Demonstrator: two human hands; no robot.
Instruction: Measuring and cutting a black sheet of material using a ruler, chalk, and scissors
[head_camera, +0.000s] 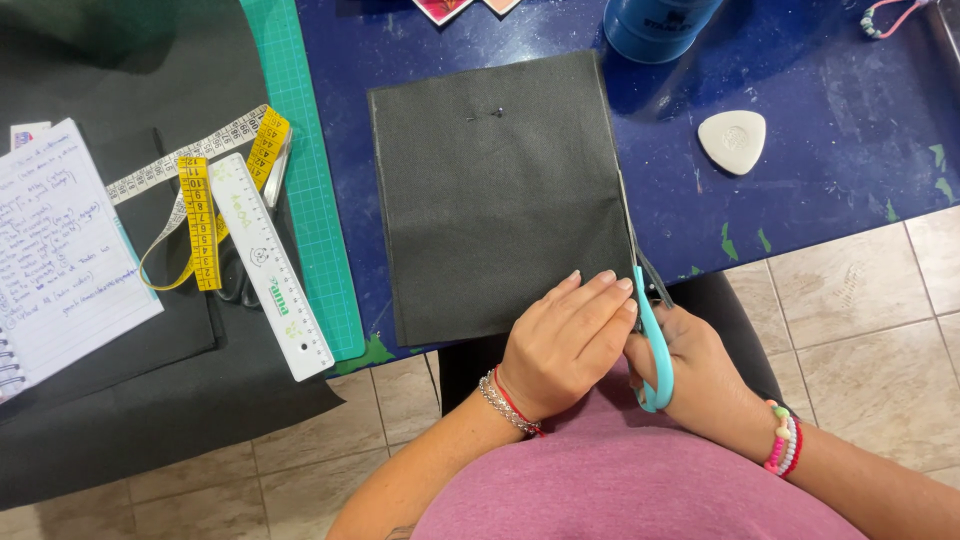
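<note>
Scissors (650, 330), clamped in the right hand (700, 375), point away along the black fabric's (495, 190) right edge, while the left hand (565, 340) presses flat on its near right corner.

We see a bright, evenly lit scene under soft overhead light. The blue table (820, 110) carries a faint sheen and a dark shadow beside the blue cup (655, 25). Focus is sharp throughout; straight edges bow slightly near the corners.
</note>
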